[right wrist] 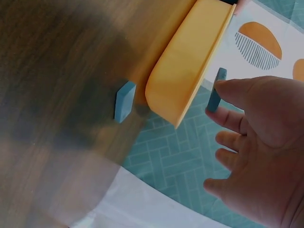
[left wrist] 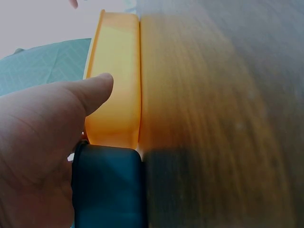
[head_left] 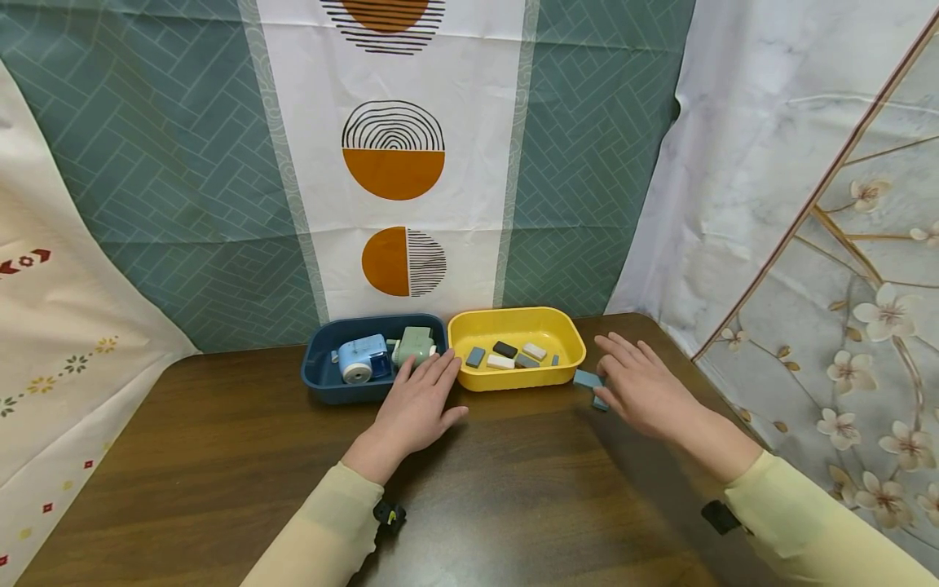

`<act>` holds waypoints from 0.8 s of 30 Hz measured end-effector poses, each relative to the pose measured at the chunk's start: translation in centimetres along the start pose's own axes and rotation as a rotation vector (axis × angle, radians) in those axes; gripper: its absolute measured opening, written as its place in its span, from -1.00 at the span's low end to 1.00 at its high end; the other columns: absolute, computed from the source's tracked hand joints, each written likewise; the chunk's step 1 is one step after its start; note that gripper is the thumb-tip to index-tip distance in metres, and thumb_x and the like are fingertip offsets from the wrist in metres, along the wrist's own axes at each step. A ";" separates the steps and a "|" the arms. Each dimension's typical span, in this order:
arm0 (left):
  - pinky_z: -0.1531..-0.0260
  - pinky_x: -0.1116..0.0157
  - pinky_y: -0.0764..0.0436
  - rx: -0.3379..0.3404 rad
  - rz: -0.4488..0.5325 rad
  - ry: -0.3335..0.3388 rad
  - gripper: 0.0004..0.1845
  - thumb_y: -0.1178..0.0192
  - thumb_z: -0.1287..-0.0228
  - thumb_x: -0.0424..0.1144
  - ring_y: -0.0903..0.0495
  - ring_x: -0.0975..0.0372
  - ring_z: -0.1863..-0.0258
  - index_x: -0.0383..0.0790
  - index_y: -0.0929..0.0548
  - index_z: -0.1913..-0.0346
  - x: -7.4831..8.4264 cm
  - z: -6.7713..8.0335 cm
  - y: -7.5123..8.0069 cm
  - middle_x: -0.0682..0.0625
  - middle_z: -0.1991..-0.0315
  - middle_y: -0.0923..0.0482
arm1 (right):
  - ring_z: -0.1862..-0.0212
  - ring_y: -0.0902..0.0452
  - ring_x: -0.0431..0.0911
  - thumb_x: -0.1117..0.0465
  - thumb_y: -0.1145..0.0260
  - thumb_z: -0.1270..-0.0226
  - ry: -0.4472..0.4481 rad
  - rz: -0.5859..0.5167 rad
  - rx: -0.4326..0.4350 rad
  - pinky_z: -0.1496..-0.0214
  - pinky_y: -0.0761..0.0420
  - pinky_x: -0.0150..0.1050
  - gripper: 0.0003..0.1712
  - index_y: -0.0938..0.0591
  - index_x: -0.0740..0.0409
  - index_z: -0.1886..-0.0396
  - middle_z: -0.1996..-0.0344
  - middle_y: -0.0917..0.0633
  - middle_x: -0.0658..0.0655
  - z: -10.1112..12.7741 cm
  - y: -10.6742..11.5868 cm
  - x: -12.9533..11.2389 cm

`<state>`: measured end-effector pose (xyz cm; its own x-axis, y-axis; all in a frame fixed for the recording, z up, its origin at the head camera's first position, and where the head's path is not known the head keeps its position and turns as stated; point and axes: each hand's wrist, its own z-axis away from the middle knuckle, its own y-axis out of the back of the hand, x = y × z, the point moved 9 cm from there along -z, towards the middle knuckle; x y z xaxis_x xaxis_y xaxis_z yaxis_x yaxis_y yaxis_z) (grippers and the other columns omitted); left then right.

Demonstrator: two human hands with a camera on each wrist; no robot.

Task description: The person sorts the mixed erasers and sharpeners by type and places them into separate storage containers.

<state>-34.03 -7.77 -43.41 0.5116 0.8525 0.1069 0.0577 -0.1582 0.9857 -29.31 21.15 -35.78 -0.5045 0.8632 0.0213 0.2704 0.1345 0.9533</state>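
My right hand [head_left: 649, 395] pinches a blue eraser [right wrist: 217, 92] between thumb and index finger, just off the right end of the yellow tray [head_left: 528, 379]. Below it a second blue eraser [right wrist: 125, 102], with slanted ends, lies on the table. Inside the yellow tray are several small erasers: a black one [head_left: 504, 349], white ones and blue-grey ones. My left hand [head_left: 412, 414] has its fingers extended over the front edge where the navy tray [head_left: 333, 395] meets the yellow one. In the left wrist view its thumb [left wrist: 97, 92] lies across the yellow tray's side.
The navy tray holds a blue crank pencil sharpener [head_left: 361, 357] and a green one [head_left: 415, 344]. Both trays stand side by side at the back of the brown wooden table [head_left: 220, 456], against a patterned cloth [head_left: 396, 269]. A floral curtain [head_left: 829, 391] hangs along the right.
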 end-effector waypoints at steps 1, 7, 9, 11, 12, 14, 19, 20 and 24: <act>-0.73 -0.16 0.18 0.000 -0.002 0.000 -0.09 -0.21 -0.64 0.26 -0.07 0.00 -0.76 -0.11 -0.18 -0.80 0.0 0.0 0.0 -0.04 -0.81 -0.01 | -0.59 -0.32 0.43 0.19 -0.54 -0.50 -0.002 -0.001 0.000 -0.54 -0.29 0.52 -0.78 -0.62 0.10 0.18 -0.51 -0.51 0.45 -0.1 0.1 0.0; -0.73 -0.16 0.18 -0.002 -0.003 0.003 -0.08 -0.21 -0.64 0.27 -0.07 -0.01 -0.76 -0.11 -0.17 -0.80 -0.1 0.0 0.0 -0.03 -0.81 -0.01 | -0.60 -0.31 0.42 0.21 -0.52 -0.53 -0.004 -0.002 0.009 -0.55 -0.30 0.51 -0.80 -0.63 0.14 0.15 -0.52 -0.51 0.45 -0.8 0.6 -0.1; -0.73 -0.17 0.17 -0.004 -0.005 0.004 -0.08 -0.21 -0.64 0.27 -0.07 -0.01 -0.76 -0.11 -0.18 -0.80 -0.1 0.0 0.0 -0.04 -0.81 -0.01 | -0.60 -0.31 0.42 0.20 -0.52 -0.53 -0.004 0.000 0.012 -0.55 -0.30 0.50 -0.80 -0.63 0.15 0.14 -0.52 -0.50 0.46 -1.1 0.5 0.0; -0.72 -0.18 0.16 -0.003 0.000 0.003 -0.09 -0.23 -0.64 0.25 -0.07 -0.02 -0.76 -0.11 -0.18 -0.79 -0.1 0.0 0.1 -0.05 -0.81 -0.02 | -0.60 -0.30 0.43 0.20 -0.52 -0.53 -0.005 0.000 0.013 -0.55 -0.30 0.50 -0.79 -0.63 0.16 0.12 -0.52 -0.50 0.46 -1.4 0.5 0.1; -0.72 -0.18 0.16 -0.003 0.003 0.003 -0.09 -0.24 -0.63 0.25 -0.08 -0.02 -0.75 -0.11 -0.19 -0.79 -0.1 0.0 0.1 -0.05 -0.81 -0.02 | -0.60 -0.30 0.43 0.20 -0.52 -0.53 -0.006 0.000 0.013 -0.55 -0.30 0.49 -0.79 -0.64 0.17 0.11 -0.52 -0.50 0.46 -1.5 0.4 0.1; -0.72 -0.19 0.15 0.000 0.005 0.001 -0.09 -0.24 -0.63 0.24 -0.08 -0.03 -0.75 -0.12 -0.20 -0.79 0.0 0.0 0.1 -0.06 -0.81 -0.03 | -0.60 -0.30 0.43 0.19 -0.52 -0.54 -0.009 -0.004 0.013 -0.56 -0.30 0.48 -0.79 -0.64 0.18 0.08 -0.53 -0.49 0.46 -1.9 0.3 0.2; -0.72 -0.18 0.16 0.000 0.008 -0.001 -0.09 -0.25 -0.63 0.24 -0.08 -0.02 -0.75 -0.12 -0.20 -0.79 0.0 0.1 0.1 -0.05 -0.81 -0.02 | -0.61 -0.29 0.43 0.21 -0.50 -0.55 -0.011 -0.024 0.015 -0.57 -0.31 0.45 -0.79 -0.65 0.22 0.05 -0.53 -0.49 0.47 -2.6 0.1 0.1; -0.72 -0.18 0.16 -0.001 0.006 0.000 -0.09 -0.24 -0.63 0.25 -0.08 -0.02 -0.75 -0.11 -0.19 -0.79 0.0 0.1 0.1 -0.04 -0.81 -0.02 | -0.61 -0.29 0.43 0.21 -0.50 -0.55 -0.012 -0.027 0.015 -0.57 -0.30 0.45 -0.79 -0.64 0.22 0.06 -0.52 -0.49 0.47 -2.7 0.1 0.1; -0.72 -0.18 0.15 0.002 0.003 0.001 -0.08 -0.23 -0.63 0.26 -0.08 0.00 -0.75 -0.11 -0.19 -0.79 0.0 0.1 0.0 -0.03 -0.81 -0.02 | -0.62 -0.26 0.43 0.21 -0.48 -0.57 -0.027 -0.029 0.003 -0.58 -0.28 0.46 -0.79 -0.62 0.23 0.06 -0.53 -0.47 0.49 -3.3 -0.3 0.2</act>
<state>-33.92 -7.79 -43.38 0.5106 0.8528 0.1098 0.0577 -0.1614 0.9852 -32.21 19.63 -35.07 -0.4897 0.8718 -0.0143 0.2590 0.1611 0.9523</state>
